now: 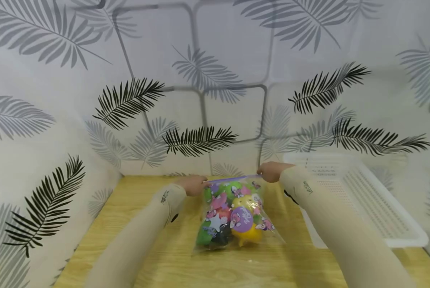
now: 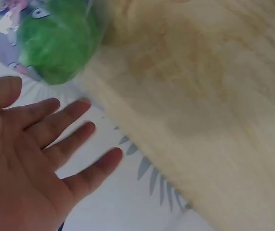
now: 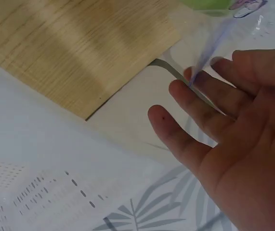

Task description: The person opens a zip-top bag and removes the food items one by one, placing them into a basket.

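A clear zip bag [image 1: 249,200] with a purple zip strip and cartoon prints is filled with green, yellow, pink and dark items, their kinds hard to tell through the film. My left hand [image 1: 194,185] pinches its upper left corner. At the upper right corner, my right hand [image 1: 270,171] pinches the end of the strip, which is stretched between both hands. In the left wrist view, the other fingers of my left hand [image 2: 36,154] are spread beside a green item [image 2: 60,43] in the bag. The right wrist view shows the strip meeting my right hand [image 3: 238,125].
A white perforated plastic basket [image 1: 405,240] stands on the right side of the wooden table [image 1: 171,256], beside my right forearm. Behind and at both sides hangs a white cloth [image 1: 233,48] printed with grey and black leaves.
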A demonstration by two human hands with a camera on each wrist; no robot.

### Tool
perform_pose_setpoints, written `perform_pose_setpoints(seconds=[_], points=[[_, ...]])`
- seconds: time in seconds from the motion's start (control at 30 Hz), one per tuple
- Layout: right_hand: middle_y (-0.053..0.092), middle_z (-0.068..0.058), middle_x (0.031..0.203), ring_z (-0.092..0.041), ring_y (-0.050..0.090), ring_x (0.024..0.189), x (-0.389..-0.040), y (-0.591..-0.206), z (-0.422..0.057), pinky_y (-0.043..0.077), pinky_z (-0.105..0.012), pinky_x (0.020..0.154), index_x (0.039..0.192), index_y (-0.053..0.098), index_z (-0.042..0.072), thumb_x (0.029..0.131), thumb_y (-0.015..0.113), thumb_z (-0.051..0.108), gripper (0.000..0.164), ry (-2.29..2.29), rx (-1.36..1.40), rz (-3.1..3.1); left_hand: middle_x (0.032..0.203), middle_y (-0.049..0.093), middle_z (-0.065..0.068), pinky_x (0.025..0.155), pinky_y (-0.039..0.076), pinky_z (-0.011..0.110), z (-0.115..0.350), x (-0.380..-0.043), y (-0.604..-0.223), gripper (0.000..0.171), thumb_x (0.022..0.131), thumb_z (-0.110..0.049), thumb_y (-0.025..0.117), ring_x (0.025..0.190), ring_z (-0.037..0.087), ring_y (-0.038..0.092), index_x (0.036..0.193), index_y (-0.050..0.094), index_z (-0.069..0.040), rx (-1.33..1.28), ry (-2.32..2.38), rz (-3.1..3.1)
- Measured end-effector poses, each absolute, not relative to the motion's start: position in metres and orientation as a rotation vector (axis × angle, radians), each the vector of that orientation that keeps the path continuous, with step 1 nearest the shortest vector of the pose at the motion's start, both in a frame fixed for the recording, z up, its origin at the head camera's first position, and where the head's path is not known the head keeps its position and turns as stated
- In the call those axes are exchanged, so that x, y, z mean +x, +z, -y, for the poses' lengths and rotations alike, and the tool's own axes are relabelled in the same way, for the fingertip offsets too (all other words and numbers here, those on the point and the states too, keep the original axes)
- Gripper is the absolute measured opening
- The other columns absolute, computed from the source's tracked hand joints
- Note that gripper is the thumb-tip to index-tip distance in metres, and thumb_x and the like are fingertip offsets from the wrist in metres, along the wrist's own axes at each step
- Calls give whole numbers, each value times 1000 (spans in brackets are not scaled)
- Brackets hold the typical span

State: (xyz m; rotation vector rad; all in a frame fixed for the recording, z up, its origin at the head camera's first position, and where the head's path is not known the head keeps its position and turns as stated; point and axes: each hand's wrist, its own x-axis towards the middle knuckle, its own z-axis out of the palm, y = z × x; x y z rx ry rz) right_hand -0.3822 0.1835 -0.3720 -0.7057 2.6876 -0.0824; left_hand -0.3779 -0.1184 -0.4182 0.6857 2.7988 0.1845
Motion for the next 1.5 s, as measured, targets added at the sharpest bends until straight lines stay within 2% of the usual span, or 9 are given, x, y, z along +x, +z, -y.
perform_pose_setpoints(seconds=[0.13,0.27,0.4,0.53,0.67,0.8,0.9,1.27,1.5], points=[[52,-26,131,-37,44,119,-383,-375,-181,43,-49,98,127,54,-9,96,35,-3,37,-119,-676,-2710,133,54,15,105,36,45,120,-380,-424,39,104,-23,37,120,28,45,134,52,-2,710,166,-2827],[61,-24,119,-36,53,109,-385,-376,-183,50,-48,90,117,63,-8,92,40,-6,33,-155,-776,-2789,136,51,16,106,35,45,119,-383,-425,39,103,-17,36,123,29,43,135,50,1,682,168,-2821],[67,-20,106,-32,59,98,-386,-374,-184,54,-46,82,107,67,-5,91,46,-4,27,-174,-899,-2848,140,46,17,108,32,45,119,-389,-429,44,103,-22,34,126,30,38,139,45,2,671,198,-2798],[68,-14,100,-27,61,91,-378,-363,-183,54,-45,79,102,69,0,92,49,0,22,-219,-932,-2893,132,54,15,103,38,46,126,-392,-431,46,103,-30,32,119,29,46,131,55,-2,667,372,-2758],[68,-10,97,-22,61,86,-363,-342,-187,55,-45,76,100,70,4,92,52,4,20,-291,-967,-2933,108,65,11,83,48,41,135,-387,-418,40,102,-27,32,92,22,56,110,66,-8,683,594,-2747],[68,-7,94,-18,60,83,-346,-322,-195,55,-43,75,99,71,7,93,54,7,17,-340,-1000,-2933,82,60,12,57,39,33,140,-378,-402,27,99,-17,41,61,17,44,94,64,-5,725,807,-2775],[68,-5,92,-15,60,80,-330,-308,-197,55,-42,73,97,71,10,93,55,9,17,-304,-1023,-2939,78,61,10,49,37,28,142,-368,-389,22,98,-15,47,55,14,42,92,64,-5,767,852,-2807],[65,5,82,-6,54,68,-266,-266,-213,52,-36,63,86,68,19,92,56,8,17,-243,-1164,-2989,79,64,-1,56,46,32,155,-307,-320,14,98,-24,55,62,12,51,92,67,-19,1020,768,-2974],[65,5,79,-6,54,66,-256,-262,-221,51,-33,61,85,69,18,91,58,5,18,-305,-1189,-2976,74,61,-7,52,49,30,155,-279,-307,8,96,-23,59,59,9,53,93,67,-22,1150,893,-2976]])
